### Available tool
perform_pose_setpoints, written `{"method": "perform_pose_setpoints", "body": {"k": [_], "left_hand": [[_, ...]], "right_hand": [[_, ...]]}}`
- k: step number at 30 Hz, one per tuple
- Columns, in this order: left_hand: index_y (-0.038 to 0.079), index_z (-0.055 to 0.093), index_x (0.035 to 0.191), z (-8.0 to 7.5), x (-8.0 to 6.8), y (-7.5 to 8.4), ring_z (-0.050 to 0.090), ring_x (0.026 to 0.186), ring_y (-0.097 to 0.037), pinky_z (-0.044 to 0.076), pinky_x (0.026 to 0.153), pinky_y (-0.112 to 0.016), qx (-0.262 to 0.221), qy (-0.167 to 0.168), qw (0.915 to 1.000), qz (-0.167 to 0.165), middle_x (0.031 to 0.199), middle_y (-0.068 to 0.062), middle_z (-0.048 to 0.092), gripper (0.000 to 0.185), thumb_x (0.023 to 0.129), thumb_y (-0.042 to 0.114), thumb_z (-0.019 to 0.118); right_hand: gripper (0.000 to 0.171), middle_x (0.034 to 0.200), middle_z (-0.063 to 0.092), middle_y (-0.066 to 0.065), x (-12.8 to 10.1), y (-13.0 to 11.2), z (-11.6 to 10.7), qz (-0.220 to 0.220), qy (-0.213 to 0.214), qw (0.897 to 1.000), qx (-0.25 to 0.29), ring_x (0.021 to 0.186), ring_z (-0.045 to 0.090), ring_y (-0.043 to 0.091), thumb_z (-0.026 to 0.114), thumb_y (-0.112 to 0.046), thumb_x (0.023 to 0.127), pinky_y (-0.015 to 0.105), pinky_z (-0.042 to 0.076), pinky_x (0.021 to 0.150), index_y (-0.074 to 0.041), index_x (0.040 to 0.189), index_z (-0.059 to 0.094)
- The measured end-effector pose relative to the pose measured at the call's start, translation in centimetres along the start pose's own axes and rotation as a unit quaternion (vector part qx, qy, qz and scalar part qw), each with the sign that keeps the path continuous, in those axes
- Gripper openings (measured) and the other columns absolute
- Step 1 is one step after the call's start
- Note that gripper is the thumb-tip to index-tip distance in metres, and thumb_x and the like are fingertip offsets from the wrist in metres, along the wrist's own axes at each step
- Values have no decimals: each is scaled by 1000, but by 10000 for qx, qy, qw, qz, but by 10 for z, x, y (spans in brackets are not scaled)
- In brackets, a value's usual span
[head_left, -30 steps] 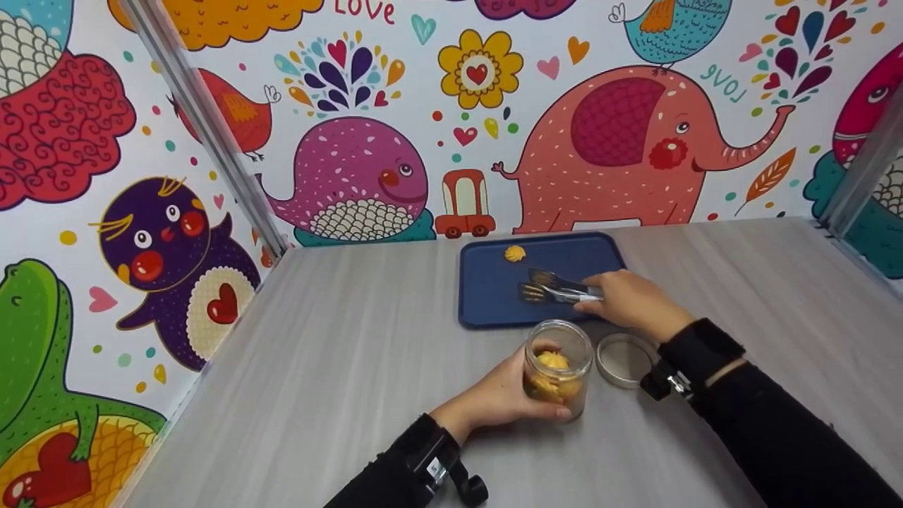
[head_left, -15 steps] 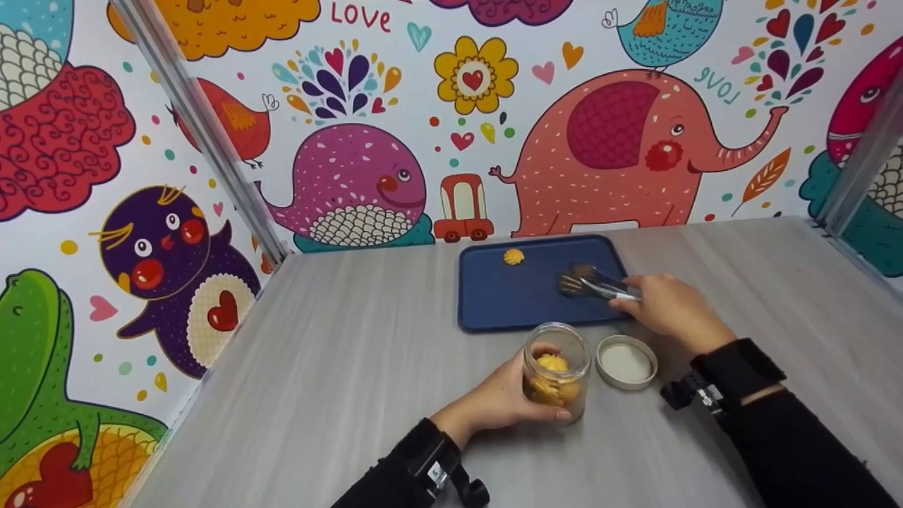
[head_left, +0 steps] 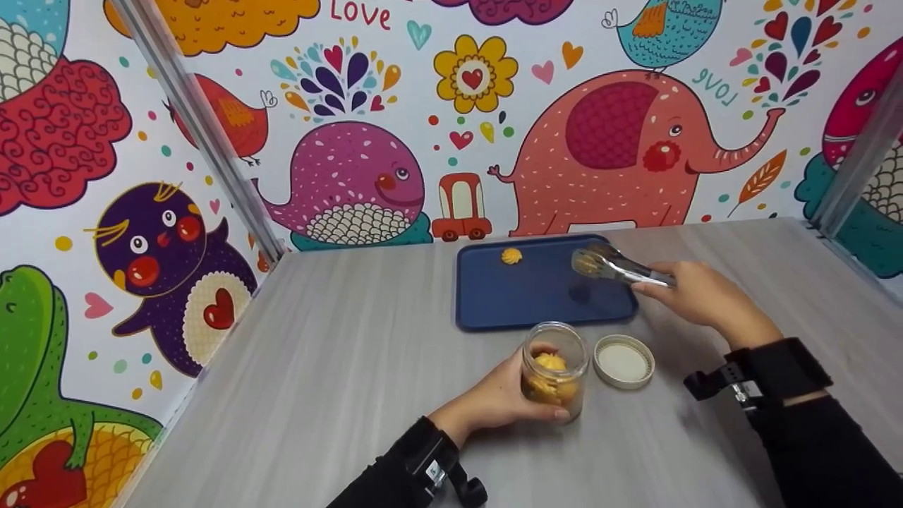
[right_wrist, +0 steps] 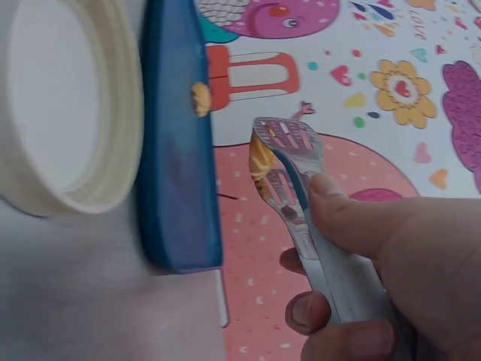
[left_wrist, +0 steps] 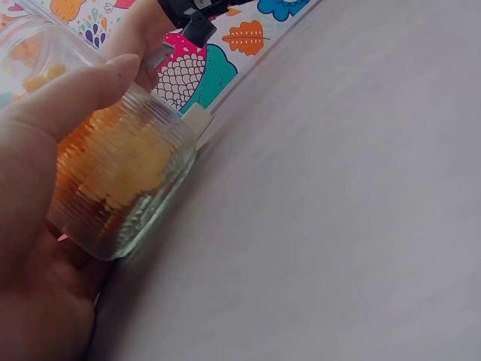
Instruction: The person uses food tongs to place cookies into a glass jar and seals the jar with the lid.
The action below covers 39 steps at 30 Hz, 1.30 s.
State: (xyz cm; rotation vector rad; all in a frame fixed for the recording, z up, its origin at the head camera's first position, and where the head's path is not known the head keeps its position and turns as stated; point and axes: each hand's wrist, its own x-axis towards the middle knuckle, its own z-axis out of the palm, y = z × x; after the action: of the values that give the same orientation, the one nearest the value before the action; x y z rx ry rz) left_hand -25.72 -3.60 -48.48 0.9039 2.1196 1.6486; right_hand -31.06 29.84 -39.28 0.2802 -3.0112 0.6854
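My left hand (head_left: 504, 396) grips a ribbed glass jar (head_left: 555, 367) standing on the table, with yellow cookies inside it. The left wrist view shows the same jar (left_wrist: 113, 177) close against my palm. My right hand (head_left: 681, 288) holds metal tongs (head_left: 621, 268) raised over the right end of a blue tray (head_left: 536, 303). The tongs (right_wrist: 289, 177) pinch a small yellow cookie (right_wrist: 260, 158) between their tips. Another cookie (head_left: 511, 255) lies at the back of the tray.
The jar's white lid (head_left: 623, 361) lies upside down on the grey table just right of the jar. Colourful cartoon walls close in the table at the back and both sides. A metal post (head_left: 197, 134) stands at the left corner.
My right hand has carried the tongs from the middle of the tray to the right and upward. The left hand and the jar have stayed put.
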Motion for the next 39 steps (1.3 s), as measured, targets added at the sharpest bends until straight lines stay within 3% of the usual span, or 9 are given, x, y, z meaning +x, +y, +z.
{"method": "perform_pose_setpoints", "body": {"k": [12,23,31,34,39], "left_hand": [[10,48,148,1,-1,2,57,127,-4,34,119,-27,96,35,9999,-74,130,13,64,84,78,12,96],[18,49,145,1,-1,0,57,128,-6,33,120,-29,198,87,9997,-94,131,11,64,82,78,15,96],[15,47,151,0,0,2,54,134,-7,32,121,-29,224,29,9995,-219,149,2,55,87,79,18,96],[18,47,150,-1,0,1,53,134,-6,32,121,-30,260,34,9992,-299,146,6,57,85,80,19,96],[19,48,150,-1,0,2,55,132,-5,32,120,-31,263,-25,9993,-263,137,13,63,85,80,20,96]], "right_hand": [[56,100,71,19,-19,-28,-32,-620,365,9974,-103,84,60,30,74,-36,101,40,46,66,7,136,67],[58,91,68,6,-48,-58,-56,-814,0,9966,-79,77,57,21,76,-40,100,34,47,61,1,140,67],[57,101,73,2,-63,-68,-65,-1187,-352,9922,163,82,60,18,76,-41,99,28,50,63,-2,140,68],[54,100,74,-1,-67,-69,-68,-1378,-521,9888,221,80,61,15,77,-40,98,27,51,64,-4,138,70],[54,116,78,2,-74,-75,-70,-1617,-940,9821,199,83,66,9,76,-42,98,27,56,70,-4,136,72]]}}
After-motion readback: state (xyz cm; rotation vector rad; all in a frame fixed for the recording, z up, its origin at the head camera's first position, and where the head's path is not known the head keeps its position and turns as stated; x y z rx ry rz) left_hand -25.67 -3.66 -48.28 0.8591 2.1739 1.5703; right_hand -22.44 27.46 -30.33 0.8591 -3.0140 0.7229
